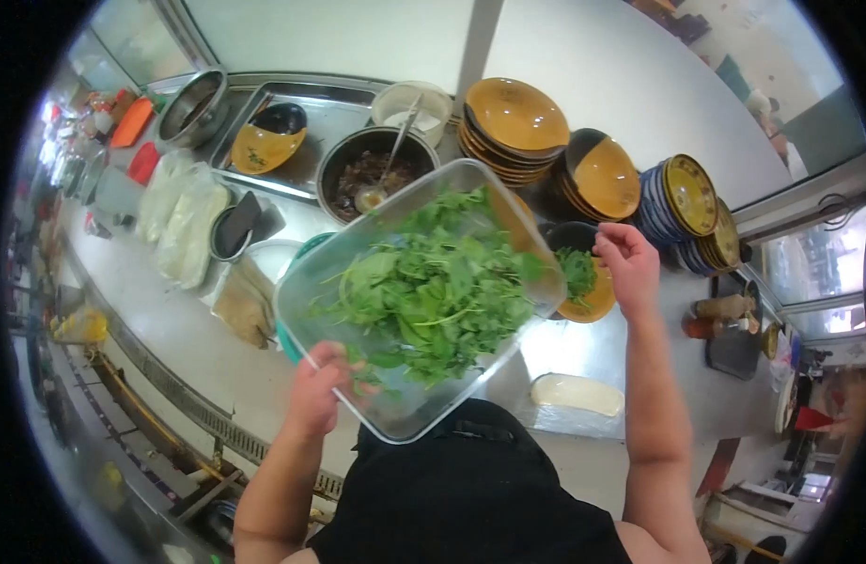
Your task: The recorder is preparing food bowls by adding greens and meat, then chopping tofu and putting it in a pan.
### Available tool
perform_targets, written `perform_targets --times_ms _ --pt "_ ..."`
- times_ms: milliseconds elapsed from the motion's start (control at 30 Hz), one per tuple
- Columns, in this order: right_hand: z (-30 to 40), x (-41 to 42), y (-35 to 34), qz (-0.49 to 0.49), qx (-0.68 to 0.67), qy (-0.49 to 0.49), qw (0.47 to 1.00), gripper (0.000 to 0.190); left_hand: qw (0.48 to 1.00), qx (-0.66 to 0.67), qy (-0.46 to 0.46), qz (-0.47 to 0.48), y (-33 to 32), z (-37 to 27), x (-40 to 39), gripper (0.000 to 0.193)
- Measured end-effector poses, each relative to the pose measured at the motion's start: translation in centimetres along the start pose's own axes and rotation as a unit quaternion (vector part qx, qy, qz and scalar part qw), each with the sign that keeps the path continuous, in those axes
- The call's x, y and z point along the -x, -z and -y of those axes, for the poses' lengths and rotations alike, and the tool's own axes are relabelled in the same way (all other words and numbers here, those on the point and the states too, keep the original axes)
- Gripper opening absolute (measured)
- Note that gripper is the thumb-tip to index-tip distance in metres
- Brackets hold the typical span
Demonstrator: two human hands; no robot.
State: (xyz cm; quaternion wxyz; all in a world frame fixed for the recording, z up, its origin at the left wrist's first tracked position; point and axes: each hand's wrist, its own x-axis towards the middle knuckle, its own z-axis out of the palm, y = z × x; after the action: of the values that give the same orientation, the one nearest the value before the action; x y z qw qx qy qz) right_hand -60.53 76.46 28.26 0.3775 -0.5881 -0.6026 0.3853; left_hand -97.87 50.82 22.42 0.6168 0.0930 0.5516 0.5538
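Note:
My left hand [321, 388] grips the near left rim of a clear plastic container [404, 423] that is tilted in front of me. Chopped leafy greens [440, 289] fill much of it. Beyond its right side, my right hand [626, 264] hovers at the edge of a black and yellow bowl [591, 303], fingertips pinched together; whether anything is between them I cannot tell. Some leafy greens [575, 275] lie in that bowl, whose left part is hidden by the container.
Behind the container stand a pot of dark food [348, 190] with a ladle [397, 148], and a white tub [433, 106]. Stacked yellow bowls [517, 113] and blue-rimmed bowls [658, 204] line the back right. A wrapped pale block [577, 398] lies near the front edge; a brown cloth [244, 303] is left.

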Motion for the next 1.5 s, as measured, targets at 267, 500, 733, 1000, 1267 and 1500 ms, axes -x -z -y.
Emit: perform_targets --times_ms 267,500,733,1000,1267,1500 --pt "11.5 5.1 -11.5 0.248 0.179 0.376 0.875 0.035 0.993 -0.020 0.039 0.108 -3.4 -1.3 -0.3 0.036" --pt "12.0 4.8 -16.3 0.327 0.338 0.395 0.789 0.020 0.993 -0.035 0.025 0.106 -3.6 -2.0 0.2 0.031" --pt "15.3 2.9 -13.0 0.396 -0.081 0.018 0.914 0.010 0.995 -0.022 0.022 0.093 -3.2 -1.8 0.1 0.022" --pt "14.5 1.7 -10.8 0.377 -0.295 -0.022 0.878 0.015 0.995 -0.008 0.054 0.081 -3.4 -1.6 -0.1 0.023" --pt "17.0 1.2 -7.4 0.329 -0.429 -0.040 0.840 0.017 0.995 -0.004 0.054 0.079 -2.9 -1.3 -0.2 0.025" --pt "15.4 2.2 -10.0 0.407 0.105 0.344 0.840 0.013 0.995 0.014 0.057 0.081 -2.7 -1.2 0.3 0.026"
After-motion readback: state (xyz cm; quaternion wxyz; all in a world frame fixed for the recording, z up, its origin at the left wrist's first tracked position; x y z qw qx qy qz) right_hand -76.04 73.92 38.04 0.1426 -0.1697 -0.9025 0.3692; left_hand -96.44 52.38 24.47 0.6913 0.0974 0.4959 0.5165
